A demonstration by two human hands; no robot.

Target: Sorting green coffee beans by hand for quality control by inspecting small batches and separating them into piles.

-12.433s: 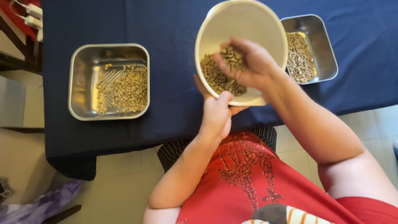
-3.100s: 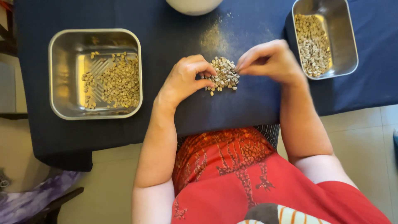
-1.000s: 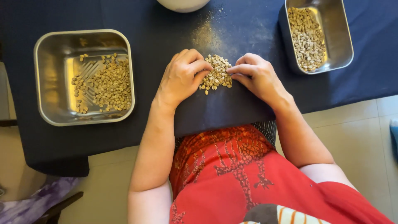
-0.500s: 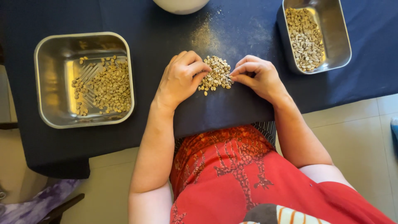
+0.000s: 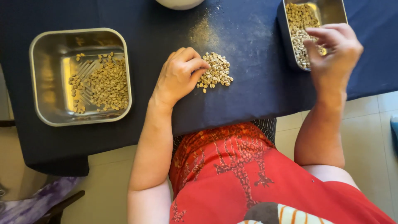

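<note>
A small heap of pale green beans (image 5: 215, 74) lies on the dark blue tablecloth (image 5: 248, 95) in front of me. My left hand (image 5: 179, 75) rests at the heap's left side, fingers curled, fingertips touching the beans. My right hand (image 5: 332, 49) hovers over the near end of the steel tray on the right (image 5: 285, 31), which holds pale beans; its fingers are bent and slightly apart, and whether a bean sits between them is not visible. A larger square steel tray (image 5: 37, 83) on the left holds darker, yellowish beans.
The rim of a white bowl (image 5: 179, 3) shows at the top edge. Pale dust marks the cloth above the heap. The table's near edge runs just under my hands, with my red-clothed lap and a tiled floor below.
My right hand has left the heap and moved up and to the right, over the right tray. My left hand stays at the heap.
</note>
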